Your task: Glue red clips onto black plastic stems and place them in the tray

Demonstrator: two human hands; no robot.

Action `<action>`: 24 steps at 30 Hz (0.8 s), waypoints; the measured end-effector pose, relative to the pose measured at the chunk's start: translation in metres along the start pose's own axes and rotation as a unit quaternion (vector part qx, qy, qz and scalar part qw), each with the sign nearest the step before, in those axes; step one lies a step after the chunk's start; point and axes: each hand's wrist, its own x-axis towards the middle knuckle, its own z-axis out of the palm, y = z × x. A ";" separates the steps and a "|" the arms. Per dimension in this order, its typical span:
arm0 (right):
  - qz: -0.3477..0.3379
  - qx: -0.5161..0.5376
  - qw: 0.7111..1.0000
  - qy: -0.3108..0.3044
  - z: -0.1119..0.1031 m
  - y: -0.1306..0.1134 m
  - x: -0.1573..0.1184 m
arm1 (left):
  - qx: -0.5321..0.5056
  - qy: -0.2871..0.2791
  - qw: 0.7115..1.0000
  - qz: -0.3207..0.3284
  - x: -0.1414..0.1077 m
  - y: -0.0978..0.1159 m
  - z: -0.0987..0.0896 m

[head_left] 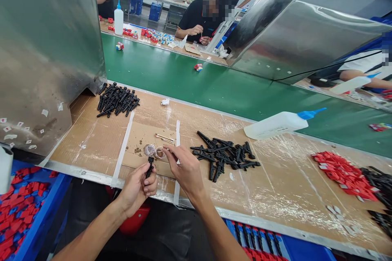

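Note:
My left hand [139,185] is closed around a small black plastic part [150,167], held upright with its square end up, near the bench's front edge. Thumb and index finger of my right hand [187,170] pinch together at the rim of a small clear cup [159,153]; what they hold, if anything, is too small to make out. Beside it stands a second clear cup [149,149], just beyond the black part. Several cotton swabs [164,138] lie behind the cups on a cardboard sheet [143,132]. Brown spots dot the cardboard to the left.
Black parts lie in a left pile [118,100] and a right pile [225,155]. A white glue bottle [275,125] lies tilted by the green conveyor belt [239,94]. Red parts [343,175] are at far right. A blue bin [45,228] stands lower left. Co-workers sit across the belt.

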 end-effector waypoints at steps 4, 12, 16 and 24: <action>-0.002 -0.005 1.000 -0.002 -0.002 0.001 0.000 | -0.002 -0.001 1.000 -0.001 0.001 0.000 0.001; 0.006 -0.003 1.000 0.021 -0.006 0.002 -0.001 | 0.003 -0.003 1.000 -0.001 0.000 0.001 -0.001; 0.007 -0.001 1.000 0.025 -0.008 0.001 0.000 | 0.001 0.002 1.000 -0.003 0.001 0.001 0.000; 0.035 0.002 0.999 0.036 -0.011 0.000 -0.003 | 0.011 0.000 1.000 -0.001 0.001 0.000 0.000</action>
